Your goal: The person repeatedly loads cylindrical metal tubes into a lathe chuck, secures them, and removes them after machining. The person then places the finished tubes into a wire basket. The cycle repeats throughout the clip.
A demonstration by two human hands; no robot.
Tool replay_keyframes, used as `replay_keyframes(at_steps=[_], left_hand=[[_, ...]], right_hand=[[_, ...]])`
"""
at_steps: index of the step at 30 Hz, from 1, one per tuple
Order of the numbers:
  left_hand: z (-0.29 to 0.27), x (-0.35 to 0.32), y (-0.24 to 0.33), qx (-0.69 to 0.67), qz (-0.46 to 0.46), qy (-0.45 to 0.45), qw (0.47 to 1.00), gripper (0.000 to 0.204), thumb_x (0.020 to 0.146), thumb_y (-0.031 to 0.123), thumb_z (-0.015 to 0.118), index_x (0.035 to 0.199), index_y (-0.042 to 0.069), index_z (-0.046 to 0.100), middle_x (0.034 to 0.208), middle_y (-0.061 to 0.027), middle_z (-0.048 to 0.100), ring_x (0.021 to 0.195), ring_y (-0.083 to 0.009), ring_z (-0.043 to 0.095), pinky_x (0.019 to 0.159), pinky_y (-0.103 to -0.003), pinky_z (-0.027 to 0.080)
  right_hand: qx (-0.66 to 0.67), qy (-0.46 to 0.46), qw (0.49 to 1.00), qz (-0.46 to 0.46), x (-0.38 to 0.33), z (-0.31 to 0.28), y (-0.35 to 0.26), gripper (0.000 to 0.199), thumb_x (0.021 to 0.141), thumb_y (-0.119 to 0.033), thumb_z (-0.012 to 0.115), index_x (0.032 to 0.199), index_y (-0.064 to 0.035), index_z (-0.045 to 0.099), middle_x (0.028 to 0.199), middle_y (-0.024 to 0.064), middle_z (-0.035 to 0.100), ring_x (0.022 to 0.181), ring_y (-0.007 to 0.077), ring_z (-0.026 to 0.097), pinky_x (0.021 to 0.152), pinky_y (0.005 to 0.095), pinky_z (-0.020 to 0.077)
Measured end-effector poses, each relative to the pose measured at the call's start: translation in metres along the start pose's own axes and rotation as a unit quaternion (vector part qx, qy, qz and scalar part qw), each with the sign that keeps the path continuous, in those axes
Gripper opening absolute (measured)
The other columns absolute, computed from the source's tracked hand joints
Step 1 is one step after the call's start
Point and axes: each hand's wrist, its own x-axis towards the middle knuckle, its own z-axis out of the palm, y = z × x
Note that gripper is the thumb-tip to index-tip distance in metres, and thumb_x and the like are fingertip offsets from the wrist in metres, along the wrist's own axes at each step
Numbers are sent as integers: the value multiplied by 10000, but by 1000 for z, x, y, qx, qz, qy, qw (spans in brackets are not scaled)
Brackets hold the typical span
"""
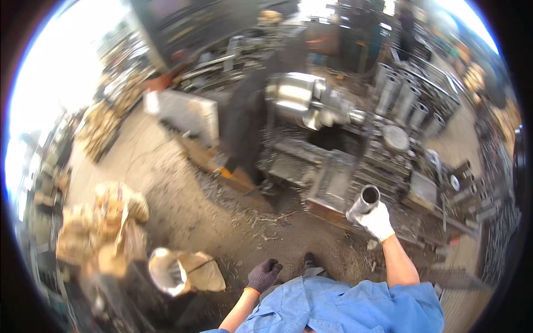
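Observation:
My right hand (379,223), in a white glove, is closed around a short hollow metal tube (362,205). The tube is tilted, and its dark open end faces up. It is held over the near edge of a lathe-like machine (333,172). In the machine, a big shiny chuck (294,91) sits at the far side. My left hand (264,276), in a dark grey glove with an orange cuff, hangs low beside my body. Its fingers are loosely bent and apart, with nothing visible in them.
Several metal tubes (408,102) stand at the machine's far right. Brown paper-wrapped bundles (102,227) are at the left, with an opened paper wrapping (202,271) nearer me. Metal chips (261,225) litter the floor. Long rods (499,244) lie along the right.

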Motion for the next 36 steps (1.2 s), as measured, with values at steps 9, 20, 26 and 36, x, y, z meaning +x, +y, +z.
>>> replay_keyframes(at_steps=[9, 20, 26, 36], left_hand=[[30, -210, -160, -174, -221, 265, 922, 529, 961, 530, 595, 1343, 173, 678, 1300, -157, 721, 1255, -365, 657, 1046, -477, 503], [246, -447, -258, -433, -520, 592, 438, 466, 956, 516, 630, 1255, 172, 726, 1246, -137, 746, 1206, -329, 685, 1022, -434, 510], [419, -454, -214, -256, -627, 734, -54, 363, 1042, 299, 606, 1256, 7, 634, 1171, -162, 686, 1084, -305, 672, 934, -401, 545], [411, -511, -154, -133, -695, 620, -339, 592, 1112, 388, 513, 1523, -37, 477, 1505, -261, 560, 1309, -358, 584, 1102, -438, 465]], right_hand=[[-190, -406, 850, -277, -121, 260, -130, 469, 787, -438, 820, 1078, -81, 727, 1064, 174, 773, 991, 300, 759, 847, 394, 586], [-88, -698, 428, -567, -420, 450, -258, 393, 763, -354, 842, 1032, -98, 716, 943, 138, 765, 885, 279, 748, 828, 398, 586], [-60, -743, 278, -606, -588, 516, -313, 375, 802, -360, 826, 1038, -92, 711, 928, 159, 758, 857, 318, 748, 793, 418, 584], [-271, -454, -170, -832, -703, 552, -484, 362, 813, -341, 722, 963, -12, 702, 783, 216, 733, 732, 408, 747, 678, 510, 606]])
